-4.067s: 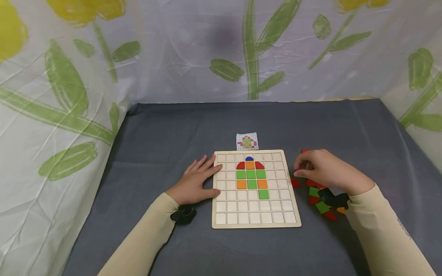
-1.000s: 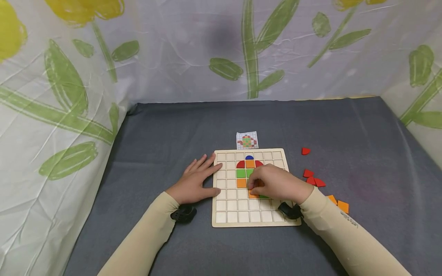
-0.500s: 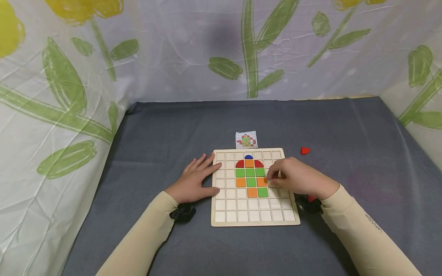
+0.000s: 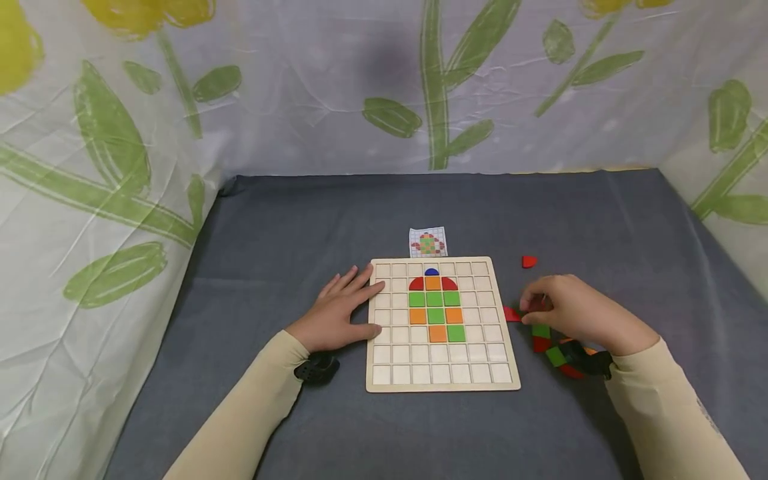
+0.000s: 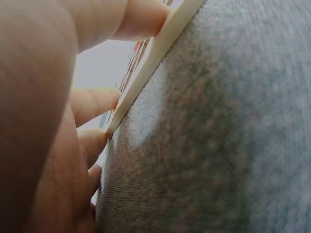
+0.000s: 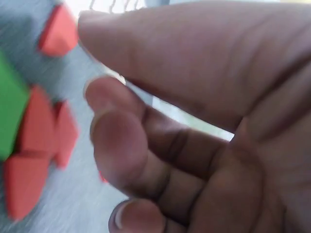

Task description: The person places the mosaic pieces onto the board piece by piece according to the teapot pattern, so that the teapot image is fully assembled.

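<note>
— Right grip (image 4: 581, 310): how does it stand?

— Bent loosely, thumb and fingertips parted by a modest gap; no piece shows between them. On the desk (image 4: 312, 220) below lie loose tiles (image 4: 541, 331), among them a green square (image 4: 555, 356).

— And the left grip (image 4: 333, 320)?

— Spread wide, it grasps nothing; thumb and fingertips rest on the left edge of the wooden board (image 4: 418, 354). A red tile (image 4: 511, 314) lies at the opposite edge; whether it touches cannot be told.

— How would the pieces handle?

— Probably light, stiff, not fragile, perhaps slightly slick; each is best pinched across opposite edges. The board, likely rigid and light, suits a hold at its rim.

— Their direction?

— The board's square grid has no long axis; its sides run near to far. The green square, likewise without one, sits askew to it. The set tiles (image 4: 435, 299) form a figure running away from the near edge, capped by a blue half-disc (image 4: 431, 272), curve outward.

— Farther still?

— A lone red tile (image 4: 529, 261), then a printed card (image 4: 428, 242) at the board's far edge; behind, a flowered curtain (image 4: 300, 80).
</note>
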A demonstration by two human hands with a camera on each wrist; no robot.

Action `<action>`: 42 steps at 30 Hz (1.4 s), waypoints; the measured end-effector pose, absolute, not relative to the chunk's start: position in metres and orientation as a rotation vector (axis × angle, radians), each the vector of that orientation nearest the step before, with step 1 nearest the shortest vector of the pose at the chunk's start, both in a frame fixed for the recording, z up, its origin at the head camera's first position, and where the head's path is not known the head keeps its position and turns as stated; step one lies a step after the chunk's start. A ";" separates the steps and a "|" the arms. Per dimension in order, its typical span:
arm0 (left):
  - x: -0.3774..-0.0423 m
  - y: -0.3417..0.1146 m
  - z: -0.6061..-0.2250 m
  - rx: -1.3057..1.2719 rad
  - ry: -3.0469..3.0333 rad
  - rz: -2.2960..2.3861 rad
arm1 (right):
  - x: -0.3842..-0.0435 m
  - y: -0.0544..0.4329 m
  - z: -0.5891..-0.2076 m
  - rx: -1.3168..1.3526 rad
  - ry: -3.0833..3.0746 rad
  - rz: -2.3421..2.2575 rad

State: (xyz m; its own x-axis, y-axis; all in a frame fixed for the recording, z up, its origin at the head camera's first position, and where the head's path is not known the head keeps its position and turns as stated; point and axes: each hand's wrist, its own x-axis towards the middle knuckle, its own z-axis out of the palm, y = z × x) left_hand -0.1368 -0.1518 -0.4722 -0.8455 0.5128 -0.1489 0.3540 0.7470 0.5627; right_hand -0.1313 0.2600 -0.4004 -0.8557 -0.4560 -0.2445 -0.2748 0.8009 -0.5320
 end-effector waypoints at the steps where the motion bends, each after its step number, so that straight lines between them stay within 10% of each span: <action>1: -0.137 -0.152 -0.472 0.677 2.650 0.767 | -0.129 0.264 -0.402 -0.543 2.632 -0.689; 42: -0.137 -0.151 -0.471 0.657 2.644 0.754 | -0.119 0.253 -0.399 -0.588 2.603 -0.733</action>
State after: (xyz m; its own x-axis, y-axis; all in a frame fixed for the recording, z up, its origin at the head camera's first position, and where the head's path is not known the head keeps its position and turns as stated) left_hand -0.1372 -0.1509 -0.4706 -0.8456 0.5066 -0.1685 0.3415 0.7558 0.5587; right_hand -0.1190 0.2528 -0.3993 -0.8436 -0.4828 -0.2349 -0.2894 0.7775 -0.5583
